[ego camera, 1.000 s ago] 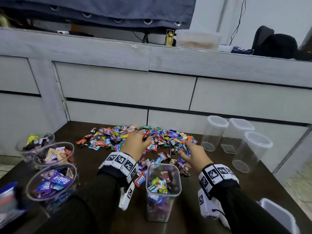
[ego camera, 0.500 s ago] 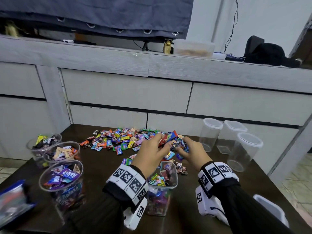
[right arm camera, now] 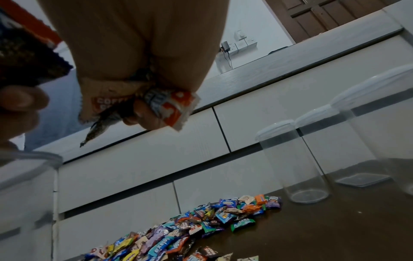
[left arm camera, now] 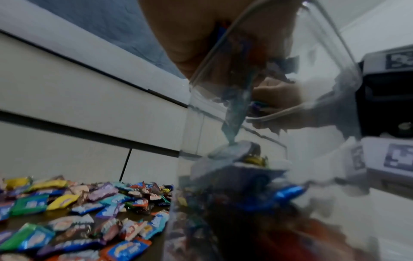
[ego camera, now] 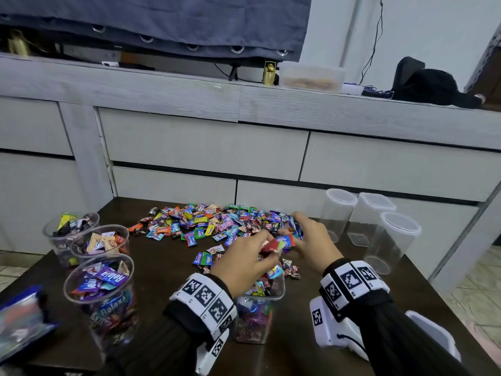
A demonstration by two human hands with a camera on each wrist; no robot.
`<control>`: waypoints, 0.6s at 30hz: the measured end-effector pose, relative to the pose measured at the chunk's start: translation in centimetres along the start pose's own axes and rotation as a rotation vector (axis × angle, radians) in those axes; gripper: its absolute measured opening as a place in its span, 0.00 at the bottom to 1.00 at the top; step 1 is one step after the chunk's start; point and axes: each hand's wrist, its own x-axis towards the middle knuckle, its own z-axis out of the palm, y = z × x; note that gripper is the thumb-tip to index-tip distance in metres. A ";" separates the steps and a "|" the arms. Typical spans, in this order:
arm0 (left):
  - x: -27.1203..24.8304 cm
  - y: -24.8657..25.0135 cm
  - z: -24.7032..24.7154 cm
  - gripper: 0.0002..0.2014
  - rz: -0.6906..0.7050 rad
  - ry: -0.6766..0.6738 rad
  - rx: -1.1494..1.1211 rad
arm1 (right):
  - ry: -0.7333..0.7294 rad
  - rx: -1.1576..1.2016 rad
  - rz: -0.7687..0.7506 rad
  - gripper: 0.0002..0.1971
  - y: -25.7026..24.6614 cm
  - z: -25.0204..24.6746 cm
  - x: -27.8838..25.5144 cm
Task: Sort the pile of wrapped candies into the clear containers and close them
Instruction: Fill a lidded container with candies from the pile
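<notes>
A pile of wrapped candies [ego camera: 217, 223] lies spread across the dark table [ego camera: 162, 267]. My left hand [ego camera: 267, 249] pinches a red and green bunch of candies [ego camera: 275, 244] just above the square clear container [ego camera: 257, 310], which is partly filled. My right hand [ego camera: 288, 237] hovers beside it with its fingers curled round several candies. In the right wrist view these include a beige coffee wrapper [right arm camera: 105, 100] and an orange and white one [right arm camera: 172, 106]. The left wrist view looks through the container's wall [left arm camera: 279, 150] at wrappers inside.
Three open clear tubs with sorted candies [ego camera: 70, 232] [ego camera: 100, 242] [ego camera: 100, 283] stand at the left. Three empty lidded containers [ego camera: 339, 213] [ego camera: 371, 218] [ego camera: 393, 245] stand at the right. A blue bag [ego camera: 21, 321] lies at the near left, a white tub [ego camera: 433, 332] near right.
Both hands left the pile with candies in their fingers and came together above the square container.
</notes>
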 end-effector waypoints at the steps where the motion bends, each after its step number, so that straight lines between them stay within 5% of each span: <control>1: 0.0 0.2 -0.1 0.06 0.006 -0.026 0.040 | 0.002 0.002 -0.009 0.10 -0.2 0.0 0.0; 12: 0.0 1.1 -0.7 0.10 0.086 -0.137 0.432 | 0.006 -0.027 -0.021 0.14 -0.6 -0.3 -0.1; 18: -0.3 1.2 -0.9 0.08 0.122 -0.129 0.404 | 0.002 -0.067 0.001 0.15 -0.2 -0.6 0.0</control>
